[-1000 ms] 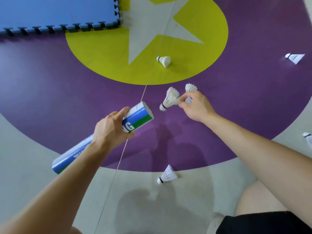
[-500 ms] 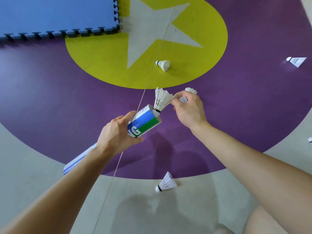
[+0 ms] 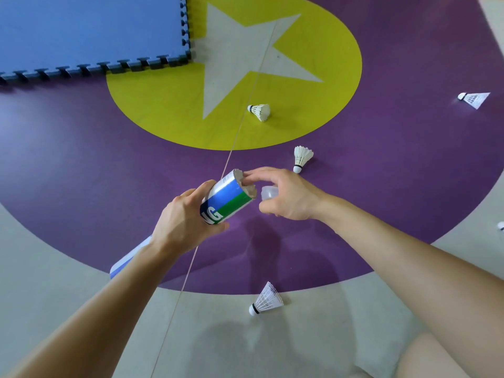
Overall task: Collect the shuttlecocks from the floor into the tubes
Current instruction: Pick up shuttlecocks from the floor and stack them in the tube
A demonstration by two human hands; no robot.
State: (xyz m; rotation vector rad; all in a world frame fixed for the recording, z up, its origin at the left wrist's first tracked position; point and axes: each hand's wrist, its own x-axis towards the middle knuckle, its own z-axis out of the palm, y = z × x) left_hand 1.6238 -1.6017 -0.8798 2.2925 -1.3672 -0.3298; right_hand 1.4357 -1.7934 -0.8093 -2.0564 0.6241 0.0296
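Half-second on: pushed shuttlecock (image 3: pixel 247 185) inside tube (image 3: pixel 229 199) gripped by left hand (image 3: pixel 181 222). Kept cap (image 3: pixel 269 192) tucked in right hand (image 3: pixel 287 196). Counted several loose shuttlecocks (image 3: pixel 266 299) on floor (image 3: pixel 81 165).

Blue-green-white cardboard tube (image 3: pixel 230 197): glossy printed wrap, raw matt paperboard at rim. Small translucent plastic cap (image 3: pixel 268 192): smooth. White feather shuttlecock (image 3: pixel 301 158): matt. Netted white shuttlecock (image 3: pixel 266 300): looks synthetic. Purple-yellow floor (image 3: pixel 381 173): smooth w/ slight sheen. Blue foam puzzle mat (image 3: pixel 90 31): matt.
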